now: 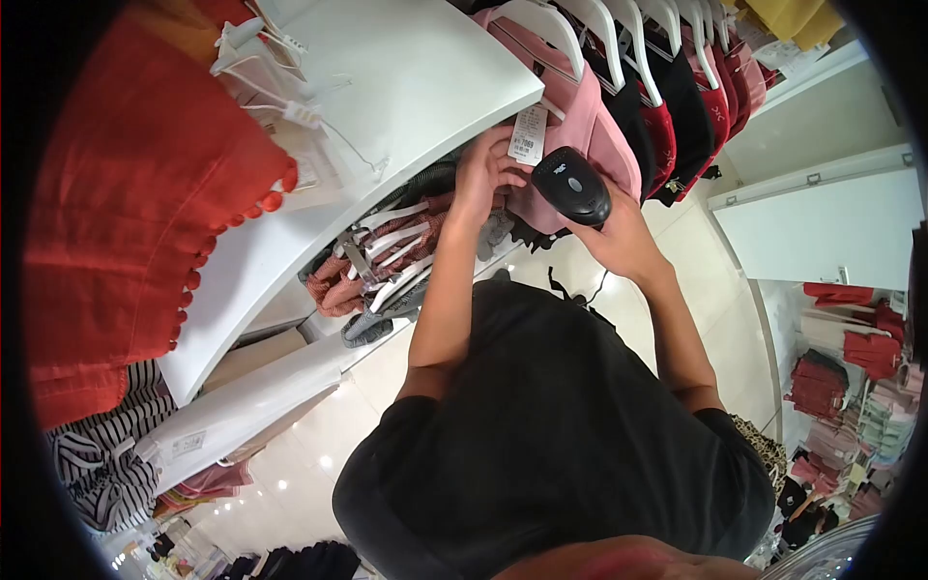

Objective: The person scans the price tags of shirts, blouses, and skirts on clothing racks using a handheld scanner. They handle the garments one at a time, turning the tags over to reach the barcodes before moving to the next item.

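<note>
My left hand has its fingers curled at the edge of a white price tag, pinching it with the printed side up. The tag hangs by a pink garment on a white hanger. In my right hand is a black handheld barcode scanner, with the fingers wrapped round its handle. The scanner's head is just below and right of the tag, in front of the pink cloth. Its underside and most of the handle are hidden.
More black and red garments hang to the right on white hangers. A white curved shelf juts in at the upper left, with a red garment at far left. Under it hang rust and grey clothes. A white cabinet stands right.
</note>
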### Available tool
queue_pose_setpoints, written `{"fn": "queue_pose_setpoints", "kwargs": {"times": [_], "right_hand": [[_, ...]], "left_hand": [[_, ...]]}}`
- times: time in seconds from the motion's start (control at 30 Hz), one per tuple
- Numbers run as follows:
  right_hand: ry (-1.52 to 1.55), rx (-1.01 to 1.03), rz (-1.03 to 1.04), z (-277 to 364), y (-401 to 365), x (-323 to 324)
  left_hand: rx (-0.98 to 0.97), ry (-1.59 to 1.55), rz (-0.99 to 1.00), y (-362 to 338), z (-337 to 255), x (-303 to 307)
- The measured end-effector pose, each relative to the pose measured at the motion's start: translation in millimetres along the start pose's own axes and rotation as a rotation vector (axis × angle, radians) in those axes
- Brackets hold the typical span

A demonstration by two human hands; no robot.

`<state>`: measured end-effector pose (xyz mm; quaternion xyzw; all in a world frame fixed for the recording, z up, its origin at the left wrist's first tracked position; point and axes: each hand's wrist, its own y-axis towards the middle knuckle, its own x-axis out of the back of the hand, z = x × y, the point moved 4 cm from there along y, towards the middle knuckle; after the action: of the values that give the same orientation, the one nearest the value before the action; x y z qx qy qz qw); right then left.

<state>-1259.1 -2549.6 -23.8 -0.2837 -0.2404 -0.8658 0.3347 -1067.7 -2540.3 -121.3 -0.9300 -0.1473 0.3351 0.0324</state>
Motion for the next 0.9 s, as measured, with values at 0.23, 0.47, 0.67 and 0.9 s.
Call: {"fn": "queue_pose_setpoints", "kwargs": {"times": [0.23, 0.47, 0.67, 0.9], "right_hand": [[0.168, -0.030, 0.048, -27.7, 1.5, 15.1], [0.133, 0.019, 0.202, -41.2, 1.9, 19.3], [0.215, 0.015, 0.291, -81.1, -72.2, 28.5], [0.587, -0.340, 0.372, -127.1, -178.0, 90.8]], "left_hand": [[0.295, -0.784, 0.438, 10.6, 32.9, -16.4], [0.193, -0.627, -0.406, -2.8, 32.5, -64.2], [0.252, -0.783, 0.271, -13.0, 75.6, -26.4], [0.193, 0.003, -0.332, -80.4, 219.4, -23.8]]}}
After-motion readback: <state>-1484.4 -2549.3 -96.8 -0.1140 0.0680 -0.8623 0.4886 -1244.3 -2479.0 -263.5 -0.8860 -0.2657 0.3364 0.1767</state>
